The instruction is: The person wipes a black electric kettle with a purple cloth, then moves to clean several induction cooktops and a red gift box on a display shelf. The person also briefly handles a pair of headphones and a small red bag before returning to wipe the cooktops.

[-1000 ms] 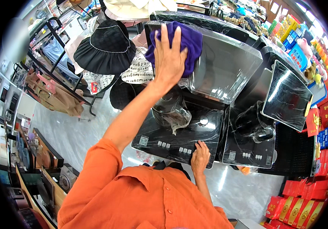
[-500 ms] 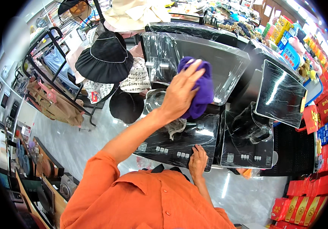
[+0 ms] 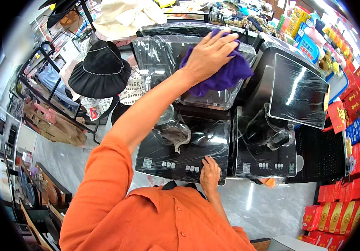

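My left hand (image 3: 215,56) presses a crumpled purple cloth (image 3: 217,81) onto a plastic-wrapped panel (image 3: 159,48) at the back, with the fingers lying over the cloth. Nearer to me is a glossy black appliance surface (image 3: 169,152) under clear film, with small white labels along its front. My right hand (image 3: 210,173) rests on its front right corner, fingers laid on the surface and nothing held. Bunched clear film (image 3: 175,136) sits on this black surface, partly behind my left forearm.
To the right stands a second film-wrapped black appliance (image 3: 263,161) with a tilted black panel (image 3: 299,92). A black frilled hat (image 3: 100,71) hangs at left beside a metal rack (image 3: 48,77). Red boxes (image 3: 334,213) are stacked at far right. Grey floor (image 3: 267,209) shows below.
My left hand has moved up and slightly right across the panel, and the cloth is more spread out. My right hand keeps its place on the black surface. The whole view has shifted a little.
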`<state>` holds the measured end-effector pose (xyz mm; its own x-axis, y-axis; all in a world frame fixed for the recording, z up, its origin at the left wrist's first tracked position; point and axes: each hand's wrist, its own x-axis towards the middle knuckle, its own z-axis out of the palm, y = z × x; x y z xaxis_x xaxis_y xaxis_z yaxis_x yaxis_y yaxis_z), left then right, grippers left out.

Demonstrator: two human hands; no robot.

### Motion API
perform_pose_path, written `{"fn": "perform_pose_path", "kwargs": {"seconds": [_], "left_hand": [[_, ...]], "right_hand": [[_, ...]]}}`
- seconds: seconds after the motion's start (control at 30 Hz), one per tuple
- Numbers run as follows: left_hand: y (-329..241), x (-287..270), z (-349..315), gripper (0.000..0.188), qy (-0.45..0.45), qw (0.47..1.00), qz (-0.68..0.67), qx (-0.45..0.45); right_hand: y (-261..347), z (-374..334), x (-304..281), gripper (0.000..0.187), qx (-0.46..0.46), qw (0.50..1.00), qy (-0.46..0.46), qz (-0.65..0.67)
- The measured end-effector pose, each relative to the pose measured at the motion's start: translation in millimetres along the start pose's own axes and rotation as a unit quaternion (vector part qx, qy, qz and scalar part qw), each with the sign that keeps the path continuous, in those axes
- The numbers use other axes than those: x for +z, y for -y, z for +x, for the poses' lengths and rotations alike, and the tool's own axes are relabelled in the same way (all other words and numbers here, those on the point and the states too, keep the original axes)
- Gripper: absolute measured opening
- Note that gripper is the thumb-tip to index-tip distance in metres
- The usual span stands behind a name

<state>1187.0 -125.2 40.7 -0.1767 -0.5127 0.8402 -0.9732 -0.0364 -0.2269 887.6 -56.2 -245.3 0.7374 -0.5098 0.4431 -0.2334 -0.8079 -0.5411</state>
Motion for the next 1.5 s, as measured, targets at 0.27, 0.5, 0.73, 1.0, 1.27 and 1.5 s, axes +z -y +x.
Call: {"fn": "perform_pose_path", "kwargs": {"seconds": [0.27, 0.5, 0.73, 1.0, 1.27, 1.5], "left_hand": [[10.6, -68.9, -64.8, 0.066, 0.201, 0.979, 0.018, 0.006], [31.1, -103.2, -113.0, 0.055, 0.056, 0.990, -0.005, -0.131], [-21.5, -37.9, -46.0, 0.050, 0.110, 0.990, -0.088, 0.027], [9.2, 11.0, 30.4, 0.032, -0.030, 0.998, -0.010, 0.051], [-24.3, 49.1, 101.5, 0.035, 0.300, 0.935, -0.126, -0.138], [26.5, 21.8, 46.5, 0.025, 0.229, 0.972, -0.041, -0.021]], "right_hand": [[-9.3, -4.4, -2.7, 0.029, -0.001, 0.999, -0.005, 0.032], [-9.9, -2.3, 1.5, 0.026, -0.012, 0.999, -0.013, 0.042], [-5.7, 0.7, -7.0, 0.028, -0.009, 1.000, 0.011, 0.024], [-7.6, -1.7, -3.0, 0.030, -0.018, 0.999, 0.017, 0.032], [-1.0, 1.8, -2.5, 0.030, -0.001, 1.000, 0.015, 0.000], [-6.6, -1.2, -2.3, 0.032, -0.010, 1.000, 0.016, 0.017]]}}
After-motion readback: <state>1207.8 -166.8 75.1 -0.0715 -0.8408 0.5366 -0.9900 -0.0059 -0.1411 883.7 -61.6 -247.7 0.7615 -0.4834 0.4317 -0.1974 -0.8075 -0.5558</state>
